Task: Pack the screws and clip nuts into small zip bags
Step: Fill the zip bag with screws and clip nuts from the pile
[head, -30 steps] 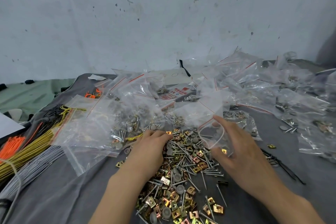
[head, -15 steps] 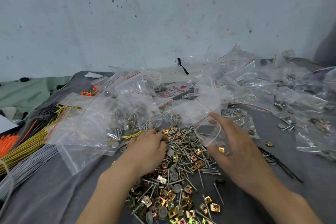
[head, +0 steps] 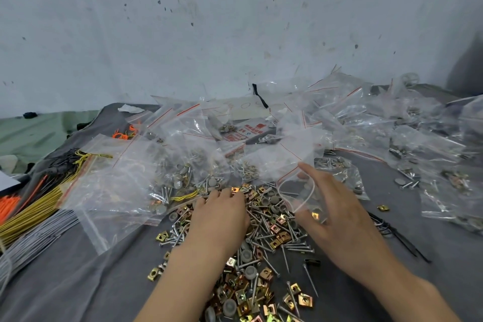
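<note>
A loose pile of silver screws, gold clip nuts and grey caps [head: 264, 238] lies on the dark grey cloth in front of me. My left hand [head: 219, 219] rests palm down on the pile, its fingertips curled into the parts at the far edge; I cannot see what they hold. My right hand [head: 337, 214] holds a small clear zip bag [head: 298, 191] with its mouth held open, just right of the pile. A gold clip nut shows through the bag near my thumb.
Many clear zip bags [head: 366, 125], some filled, are heaped behind and to the right. A large bag of screws [head: 125, 180] lies at left. Bundles of yellow, grey and orange cable ties [head: 31, 206] sit at far left. Black ties [head: 400, 238] lie right.
My left hand has slid slightly nearer and curled its fingers into the pile. My right hand keeps the open bag in nearly the same spot.
</note>
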{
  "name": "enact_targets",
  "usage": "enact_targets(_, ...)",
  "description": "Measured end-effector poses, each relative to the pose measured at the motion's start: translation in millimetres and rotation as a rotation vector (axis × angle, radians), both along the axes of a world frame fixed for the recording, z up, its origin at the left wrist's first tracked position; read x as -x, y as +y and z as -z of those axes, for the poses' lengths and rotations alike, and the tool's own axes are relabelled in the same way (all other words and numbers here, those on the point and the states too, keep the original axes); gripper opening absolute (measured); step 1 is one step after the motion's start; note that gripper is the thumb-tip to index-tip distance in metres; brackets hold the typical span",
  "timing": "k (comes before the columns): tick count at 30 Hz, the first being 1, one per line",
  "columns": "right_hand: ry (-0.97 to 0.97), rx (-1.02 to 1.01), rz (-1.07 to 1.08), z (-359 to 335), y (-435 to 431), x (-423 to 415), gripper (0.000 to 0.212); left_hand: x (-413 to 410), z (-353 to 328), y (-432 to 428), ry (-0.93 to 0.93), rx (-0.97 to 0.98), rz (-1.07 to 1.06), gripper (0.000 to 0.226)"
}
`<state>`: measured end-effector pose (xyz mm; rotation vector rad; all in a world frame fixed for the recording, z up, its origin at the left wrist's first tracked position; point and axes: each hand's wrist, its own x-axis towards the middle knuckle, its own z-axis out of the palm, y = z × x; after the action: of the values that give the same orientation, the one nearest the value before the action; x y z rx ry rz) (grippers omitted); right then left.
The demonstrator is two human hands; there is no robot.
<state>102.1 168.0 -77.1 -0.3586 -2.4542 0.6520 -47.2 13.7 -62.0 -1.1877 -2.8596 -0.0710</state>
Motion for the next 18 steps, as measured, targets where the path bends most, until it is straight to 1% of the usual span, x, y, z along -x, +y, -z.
enact_targets(2,0.01,-0.001,-0.001,-0.7,0.2,-1.6,0.066,-1.1,3.6,2.5,0.074,0.032,-0.03,0.035)
enact_targets(5,0.019,-0.006,-0.009,-2.4,0.4,-3.2,0.065,-0.4,6.6,3.9,0.149,0.028,-0.001,0.035)
enact_targets(10,0.02,-0.009,-0.006,-3.5,1.6,-4.1,0.064,-0.4,10.1,0.1,0.175,-0.047,0.059,0.033)
enact_targets(13,0.022,-0.019,0.001,-3.4,1.6,-2.3,0.064,2.2,6.6,-6.0,0.079,-0.14,0.096,0.029)
enact_targets(18,0.015,-0.015,0.001,-2.2,1.7,-0.6,0.065,7.1,1.4,-19.0,-0.212,-0.336,0.111,0.026)
